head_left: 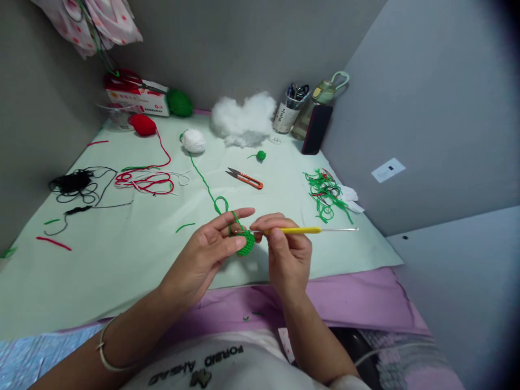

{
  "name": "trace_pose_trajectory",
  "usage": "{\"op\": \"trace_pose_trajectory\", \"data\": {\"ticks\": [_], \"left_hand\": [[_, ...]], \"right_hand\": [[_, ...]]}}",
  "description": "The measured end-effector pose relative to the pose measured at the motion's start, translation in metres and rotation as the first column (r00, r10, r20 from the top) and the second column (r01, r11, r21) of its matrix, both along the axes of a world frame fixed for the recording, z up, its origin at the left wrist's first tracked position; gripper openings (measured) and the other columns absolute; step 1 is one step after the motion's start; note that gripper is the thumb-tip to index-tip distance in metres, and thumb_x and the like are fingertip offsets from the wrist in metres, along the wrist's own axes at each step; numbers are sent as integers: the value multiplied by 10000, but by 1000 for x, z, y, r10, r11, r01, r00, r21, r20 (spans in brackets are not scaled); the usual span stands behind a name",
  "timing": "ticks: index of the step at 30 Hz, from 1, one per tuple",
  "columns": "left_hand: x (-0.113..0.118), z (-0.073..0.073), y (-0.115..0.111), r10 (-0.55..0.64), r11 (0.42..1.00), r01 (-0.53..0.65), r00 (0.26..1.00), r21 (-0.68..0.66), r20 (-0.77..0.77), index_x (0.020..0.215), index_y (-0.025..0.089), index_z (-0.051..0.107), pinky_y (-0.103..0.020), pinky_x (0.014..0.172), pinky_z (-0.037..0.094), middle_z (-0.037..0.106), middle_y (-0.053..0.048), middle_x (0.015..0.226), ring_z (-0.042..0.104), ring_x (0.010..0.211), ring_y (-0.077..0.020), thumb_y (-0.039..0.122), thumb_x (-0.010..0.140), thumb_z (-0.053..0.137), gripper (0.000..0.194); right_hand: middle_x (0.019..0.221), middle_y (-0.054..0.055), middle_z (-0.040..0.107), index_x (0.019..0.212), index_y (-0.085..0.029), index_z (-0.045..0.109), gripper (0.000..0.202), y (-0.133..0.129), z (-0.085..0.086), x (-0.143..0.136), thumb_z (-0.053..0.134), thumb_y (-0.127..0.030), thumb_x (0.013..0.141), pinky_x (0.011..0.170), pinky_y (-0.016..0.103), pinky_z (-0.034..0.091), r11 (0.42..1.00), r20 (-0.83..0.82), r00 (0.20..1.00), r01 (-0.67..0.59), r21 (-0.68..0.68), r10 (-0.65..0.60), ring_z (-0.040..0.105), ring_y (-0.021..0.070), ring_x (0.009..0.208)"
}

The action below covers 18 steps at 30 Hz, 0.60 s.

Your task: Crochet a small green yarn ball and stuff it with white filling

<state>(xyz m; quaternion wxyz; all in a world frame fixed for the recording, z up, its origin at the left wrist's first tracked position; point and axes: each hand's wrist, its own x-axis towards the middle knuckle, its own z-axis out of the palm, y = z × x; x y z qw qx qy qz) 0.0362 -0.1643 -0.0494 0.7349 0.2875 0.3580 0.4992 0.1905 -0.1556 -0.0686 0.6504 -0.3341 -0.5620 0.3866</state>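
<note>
My left hand [209, 244] pinches a small round green crochet piece [246, 245] between thumb and fingers, its index finger stretched out. Green yarn [202, 177] loops around that hand's fingers and runs back toward the white yarn ball [193, 141]. In my right hand [289, 252] is a crochet hook [303, 230] with a yellow grip and metal ends, held level. The hook's left tip meets the top edge of the green piece; whether it sits inside a stitch I cannot tell.
Orange thread snips [248, 179] lie beyond my hands, near a small green ball [260, 156]. White stuffing [244, 119], a pen cup [285, 115], a bottle [309, 114] and a phone [317, 130] stand behind. Yarn scraps [325, 195] lie right; black yarn [73, 183] and red yarn [144, 124] left.
</note>
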Motion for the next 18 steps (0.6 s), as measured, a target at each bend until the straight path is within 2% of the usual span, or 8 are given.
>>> {"op": "trace_pose_trajectory", "data": {"ticks": [3, 5, 7, 9, 11, 14, 16, 18], "left_hand": [[5, -2, -2, 61, 996, -55, 995, 73, -82, 1254, 243, 759, -269, 888, 499, 700, -18, 957, 633, 924, -153, 243, 804, 847, 458], [7, -4, -1, 93, 993, -85, 992, 84, -89, 1284, 258, 742, -262, 901, 502, 698, -3, 937, 633, 916, -143, 235, 799, 855, 499], [8, -5, 1, 51, 999, -51, 998, 15, -22, 1265, 248, 755, -247, 888, 509, 705, -7, 924, 635, 914, -138, 245, 799, 857, 477], [6, -6, 4, -10, 997, 16, 997, -77, 80, 1201, 216, 790, -223, 840, 517, 714, -24, 949, 632, 892, -129, 260, 806, 849, 402], [3, -6, 6, -20, 992, 37, 990, -121, 141, 1135, 187, 818, -202, 776, 514, 713, -34, 968, 613, 840, -112, 251, 809, 840, 333], [1, -5, 7, 8, 997, 0, 995, -82, 103, 1138, 195, 819, -210, 773, 505, 714, -26, 925, 608, 815, -113, 235, 827, 822, 314], [1, -5, 5, 1, 1000, 0, 1000, -16, 30, 1171, 228, 804, -238, 847, 503, 735, -24, 944, 638, 887, -138, 237, 836, 821, 335], [2, -6, 2, -15, 997, 18, 999, 69, -43, 1188, 259, 792, -270, 920, 492, 757, -29, 1024, 656, 989, -170, 254, 851, 816, 338]], "right_hand": [[900, 44, 754, 996, -256, 781, 180, -2, -3, -2, 602, -243, 1014, 677, 329, 582, 997, 124, 991, 53, 49, -59, 695, 181, 819], [969, 47, 758, 1085, -290, 779, 218, -6, -7, -2, 602, -191, 1006, 708, 343, 602, 982, 262, 955, 96, 164, -137, 711, 189, 867], [1081, 62, 753, 1171, -314, 768, 293, -8, -10, -1, 634, -141, 976, 775, 362, 616, 938, 408, 878, 117, 326, -251, 717, 204, 963], [1115, 66, 752, 1197, -312, 762, 333, -9, -11, 1, 647, -110, 958, 809, 365, 613, 907, 441, 843, 119, 404, -308, 713, 205, 993], [1004, 54, 758, 1124, -287, 775, 263, -7, -10, 1, 624, -131, 977, 753, 350, 599, 935, 322, 909, 159, 317, -264, 706, 189, 892], [866, 42, 725, 977, -242, 777, 184, -2, -7, 1, 597, -259, 1013, 627, 324, 551, 992, 47, 991, 123, 30, -124, 645, 154, 693], [870, 51, 733, 934, -226, 780, 193, -1, -6, -1, 627, -323, 999, 624, 320, 543, 997, -4, 999, 51, -51, -52, 650, 163, 716], [886, 53, 755, 935, -231, 791, 171, 0, -5, -1, 659, -330, 982, 663, 321, 549, 997, 30, 999, 36, -64, -34, 666, 176, 781]]}}
